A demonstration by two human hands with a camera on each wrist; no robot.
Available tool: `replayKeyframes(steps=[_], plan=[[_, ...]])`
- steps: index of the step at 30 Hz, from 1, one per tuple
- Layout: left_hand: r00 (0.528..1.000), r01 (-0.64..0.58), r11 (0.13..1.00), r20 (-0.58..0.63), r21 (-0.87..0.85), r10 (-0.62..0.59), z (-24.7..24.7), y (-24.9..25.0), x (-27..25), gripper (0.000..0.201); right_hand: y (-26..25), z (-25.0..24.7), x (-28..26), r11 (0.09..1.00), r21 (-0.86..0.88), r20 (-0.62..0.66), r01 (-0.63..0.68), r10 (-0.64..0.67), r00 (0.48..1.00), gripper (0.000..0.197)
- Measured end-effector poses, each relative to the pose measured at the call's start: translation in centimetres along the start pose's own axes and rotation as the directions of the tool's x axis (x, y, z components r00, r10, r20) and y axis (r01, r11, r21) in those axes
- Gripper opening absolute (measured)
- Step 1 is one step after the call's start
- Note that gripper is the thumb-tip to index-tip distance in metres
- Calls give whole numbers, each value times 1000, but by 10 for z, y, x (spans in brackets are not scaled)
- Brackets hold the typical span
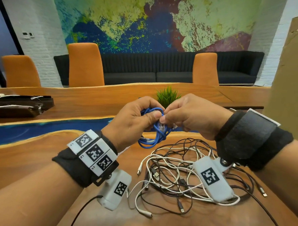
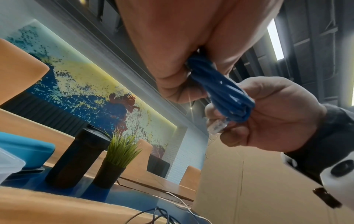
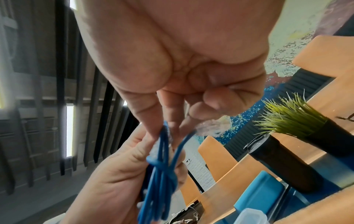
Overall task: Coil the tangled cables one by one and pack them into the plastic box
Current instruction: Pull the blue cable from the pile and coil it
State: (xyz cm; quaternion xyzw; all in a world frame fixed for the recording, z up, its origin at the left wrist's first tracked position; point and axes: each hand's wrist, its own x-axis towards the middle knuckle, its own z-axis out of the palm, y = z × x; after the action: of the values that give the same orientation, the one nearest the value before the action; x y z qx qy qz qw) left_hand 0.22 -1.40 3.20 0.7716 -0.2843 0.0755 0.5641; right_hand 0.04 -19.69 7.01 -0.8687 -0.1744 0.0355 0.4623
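Note:
A coiled blue network cable (image 1: 154,129) hangs above the table between both hands. My left hand (image 1: 141,116) grips the bundle of loops (image 2: 220,89). My right hand (image 1: 179,113) pinches the cable's free end with its clear plug (image 2: 217,126) and holds it against the bundle (image 3: 162,166). A heap of tangled white and black cables (image 1: 184,176) lies on the wooden table below my right wrist. A corner of the clear plastic box (image 2: 7,165) shows at the left edge of the left wrist view and low in the right wrist view (image 3: 250,216).
A small green plant in a black pot (image 2: 116,157) and a tall black cylinder (image 2: 76,159) stand behind the hands. A large cardboard sheet (image 1: 294,69) stands at the right. A dark tray with white cables (image 1: 18,104) lies far left. Orange chairs (image 1: 85,65) line the far edge.

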Motion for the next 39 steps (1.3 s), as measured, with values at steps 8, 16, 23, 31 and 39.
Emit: replayKeyframes(steps=[8, 16, 23, 31, 39], plan=[[990, 131, 990, 60, -56, -128, 3, 3, 3, 27, 5, -3, 2, 997, -3, 39, -75, 75, 996, 27], [977, 206, 958, 95, -198, -191, -2, 5, 4, 47, 8, 0, 5, 993, 65, -3, -96, 96, 995, 24], [991, -2, 972, 128, 237, -29, -3, 5, 7, 48, 6, -8, 5, 990, -52, 46, -131, 133, 990, 23], [991, 84, 983, 91, 161, -100, -1, 1, 5, 29, 9, -9, 5, 992, -98, 94, -83, 92, 991, 27], [978, 203, 979, -47, -13, -203, -3, -7, 8, 7, 16, 11, -5, 945, -306, -53, 115, -138, 989, 30]])
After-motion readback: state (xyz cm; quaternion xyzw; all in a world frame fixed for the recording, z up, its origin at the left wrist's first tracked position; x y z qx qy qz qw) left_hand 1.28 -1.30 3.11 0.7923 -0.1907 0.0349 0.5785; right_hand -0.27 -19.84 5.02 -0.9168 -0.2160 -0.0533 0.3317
